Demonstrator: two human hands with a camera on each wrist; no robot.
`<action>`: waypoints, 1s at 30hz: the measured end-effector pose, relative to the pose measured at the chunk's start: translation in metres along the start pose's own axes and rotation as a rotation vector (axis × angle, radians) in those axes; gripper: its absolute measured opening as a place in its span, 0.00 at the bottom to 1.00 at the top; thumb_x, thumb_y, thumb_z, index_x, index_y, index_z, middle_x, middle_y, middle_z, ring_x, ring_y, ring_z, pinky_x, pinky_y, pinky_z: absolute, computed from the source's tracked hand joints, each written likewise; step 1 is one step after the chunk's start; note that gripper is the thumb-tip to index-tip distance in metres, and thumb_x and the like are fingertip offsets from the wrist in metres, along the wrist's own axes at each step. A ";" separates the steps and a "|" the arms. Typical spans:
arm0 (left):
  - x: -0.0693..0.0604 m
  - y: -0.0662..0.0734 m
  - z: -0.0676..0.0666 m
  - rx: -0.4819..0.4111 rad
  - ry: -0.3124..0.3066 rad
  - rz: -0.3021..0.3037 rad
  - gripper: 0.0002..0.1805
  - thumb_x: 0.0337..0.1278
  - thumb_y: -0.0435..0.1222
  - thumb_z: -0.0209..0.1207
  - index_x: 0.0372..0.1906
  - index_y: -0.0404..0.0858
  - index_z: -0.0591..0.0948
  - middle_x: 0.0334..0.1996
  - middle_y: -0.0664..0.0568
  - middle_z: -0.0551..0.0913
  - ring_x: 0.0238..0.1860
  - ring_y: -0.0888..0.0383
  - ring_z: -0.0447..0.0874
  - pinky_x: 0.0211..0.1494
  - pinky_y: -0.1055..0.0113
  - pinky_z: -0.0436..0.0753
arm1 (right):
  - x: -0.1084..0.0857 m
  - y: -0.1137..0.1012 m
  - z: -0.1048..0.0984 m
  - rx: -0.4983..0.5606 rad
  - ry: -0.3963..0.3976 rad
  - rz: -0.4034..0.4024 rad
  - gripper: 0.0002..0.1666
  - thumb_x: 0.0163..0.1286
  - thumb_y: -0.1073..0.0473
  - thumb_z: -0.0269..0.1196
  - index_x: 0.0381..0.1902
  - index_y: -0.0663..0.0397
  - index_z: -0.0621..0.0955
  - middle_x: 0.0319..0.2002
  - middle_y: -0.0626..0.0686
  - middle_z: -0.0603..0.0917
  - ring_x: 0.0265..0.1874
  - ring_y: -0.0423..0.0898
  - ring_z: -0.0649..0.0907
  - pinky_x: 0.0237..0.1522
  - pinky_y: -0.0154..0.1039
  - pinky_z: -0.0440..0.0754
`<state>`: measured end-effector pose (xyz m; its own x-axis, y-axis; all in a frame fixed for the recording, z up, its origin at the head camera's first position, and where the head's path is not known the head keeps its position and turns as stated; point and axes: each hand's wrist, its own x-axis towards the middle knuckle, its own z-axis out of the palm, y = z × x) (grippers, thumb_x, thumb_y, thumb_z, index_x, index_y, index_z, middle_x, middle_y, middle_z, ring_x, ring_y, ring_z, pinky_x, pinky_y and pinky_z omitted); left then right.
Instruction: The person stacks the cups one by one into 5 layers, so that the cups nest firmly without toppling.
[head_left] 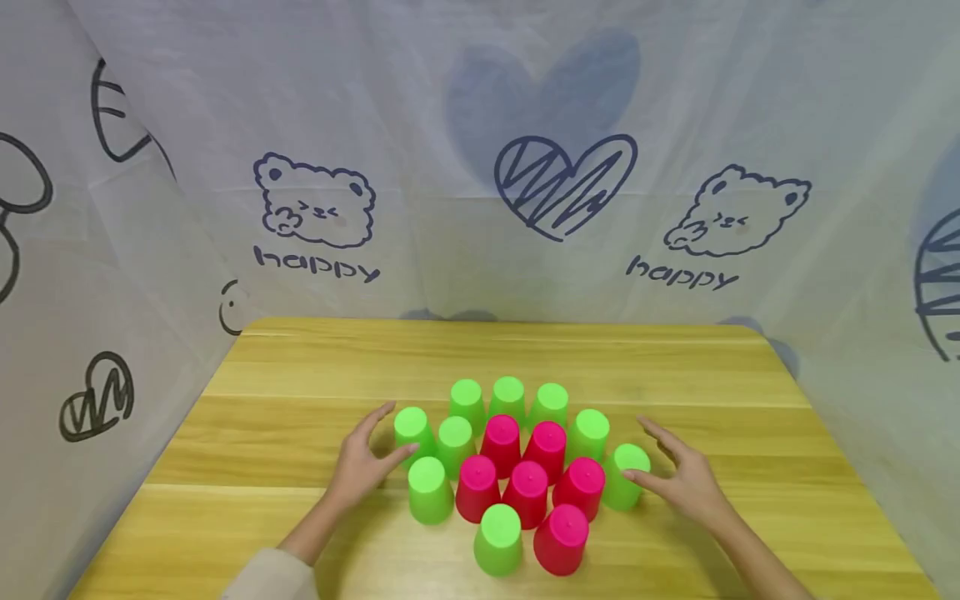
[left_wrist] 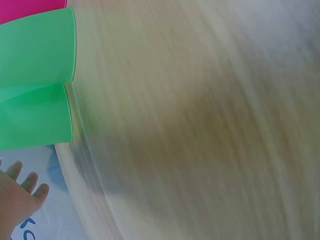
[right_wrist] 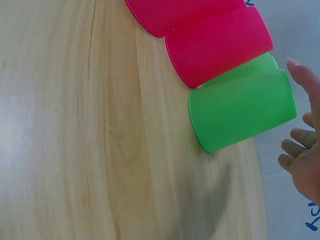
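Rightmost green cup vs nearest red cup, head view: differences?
Color: the green cup is bright green, the red cup pinkish red.
Place: the green cup stands at the group's right end, the red cup at its near edge.
Hands: the green cup is right by the thumb of the right hand; the red cup has no hand at it.
Shared: both stand upside down on the table.

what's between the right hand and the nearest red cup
In the head view, one upside-down green cup stands between the right hand and the nearest red cup.
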<state>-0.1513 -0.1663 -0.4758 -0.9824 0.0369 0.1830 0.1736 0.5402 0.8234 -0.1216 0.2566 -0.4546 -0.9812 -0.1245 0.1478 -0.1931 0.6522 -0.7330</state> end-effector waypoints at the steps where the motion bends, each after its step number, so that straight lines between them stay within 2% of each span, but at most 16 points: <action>1: 0.000 0.000 0.001 -0.015 0.000 -0.001 0.39 0.45 0.39 0.68 0.64 0.34 0.66 0.63 0.37 0.68 0.66 0.38 0.62 0.67 0.41 0.61 | 0.000 0.000 0.001 0.006 0.001 0.005 0.44 0.53 0.56 0.70 0.64 0.63 0.66 0.63 0.69 0.68 0.61 0.66 0.68 0.61 0.55 0.67; 2: 0.001 -0.001 0.002 -0.027 0.000 -0.001 0.39 0.45 0.39 0.68 0.64 0.33 0.66 0.63 0.37 0.69 0.66 0.38 0.63 0.67 0.42 0.62 | 0.000 0.000 0.002 0.019 0.001 0.006 0.43 0.53 0.56 0.70 0.64 0.64 0.66 0.62 0.69 0.68 0.61 0.66 0.68 0.61 0.54 0.67; 4: 0.002 -0.001 0.004 -0.044 -0.001 -0.001 0.38 0.45 0.38 0.68 0.63 0.33 0.67 0.62 0.38 0.70 0.65 0.39 0.64 0.67 0.42 0.62 | 0.000 0.001 0.004 0.048 0.001 0.008 0.42 0.53 0.57 0.70 0.63 0.64 0.66 0.62 0.68 0.69 0.61 0.65 0.69 0.62 0.39 0.70; 7: 0.002 -0.001 0.006 -0.068 0.003 -0.001 0.38 0.45 0.37 0.68 0.63 0.33 0.67 0.61 0.38 0.71 0.63 0.40 0.67 0.66 0.43 0.65 | 0.000 0.003 0.006 0.082 0.009 -0.004 0.39 0.54 0.58 0.69 0.62 0.65 0.68 0.61 0.66 0.71 0.59 0.62 0.70 0.57 0.19 0.65; 9: 0.003 -0.001 0.007 -0.082 0.006 0.004 0.37 0.45 0.36 0.68 0.62 0.32 0.67 0.61 0.37 0.72 0.61 0.40 0.69 0.64 0.44 0.67 | 0.000 0.004 0.008 0.106 0.011 -0.016 0.37 0.54 0.59 0.69 0.60 0.65 0.69 0.60 0.65 0.73 0.58 0.50 0.74 0.53 0.12 0.60; 11: 0.003 -0.001 0.007 -0.098 0.009 0.005 0.37 0.45 0.35 0.68 0.62 0.32 0.68 0.60 0.37 0.72 0.59 0.41 0.71 0.63 0.45 0.70 | 0.000 0.004 0.009 0.125 0.010 -0.027 0.36 0.54 0.60 0.69 0.59 0.66 0.71 0.58 0.65 0.75 0.55 0.37 0.74 0.53 0.13 0.63; 14: 0.003 0.000 0.008 -0.116 0.019 0.001 0.36 0.44 0.34 0.68 0.61 0.31 0.69 0.59 0.37 0.73 0.58 0.41 0.73 0.61 0.46 0.72 | -0.001 0.005 0.010 0.161 0.000 -0.033 0.35 0.54 0.60 0.69 0.58 0.67 0.71 0.56 0.65 0.76 0.50 0.20 0.70 0.52 0.15 0.67; 19: 0.004 0.001 0.011 -0.128 0.035 -0.011 0.33 0.45 0.33 0.68 0.59 0.30 0.70 0.57 0.37 0.75 0.56 0.40 0.74 0.59 0.47 0.75 | -0.003 0.007 0.013 0.196 0.003 -0.032 0.34 0.53 0.62 0.70 0.56 0.67 0.73 0.54 0.65 0.77 0.48 0.18 0.70 0.51 0.16 0.69; 30: 0.003 0.005 0.012 -0.157 0.034 -0.046 0.31 0.48 0.32 0.65 0.60 0.29 0.69 0.55 0.35 0.76 0.54 0.40 0.75 0.59 0.49 0.75 | -0.006 0.007 0.014 0.187 0.027 -0.030 0.33 0.50 0.64 0.71 0.55 0.67 0.74 0.50 0.66 0.80 0.42 0.22 0.75 0.45 0.25 0.78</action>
<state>-0.1546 -0.1535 -0.4775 -0.9872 -0.0147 0.1590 0.1397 0.4026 0.9047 -0.1171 0.2510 -0.4699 -0.9750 -0.1197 0.1875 -0.2223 0.4983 -0.8380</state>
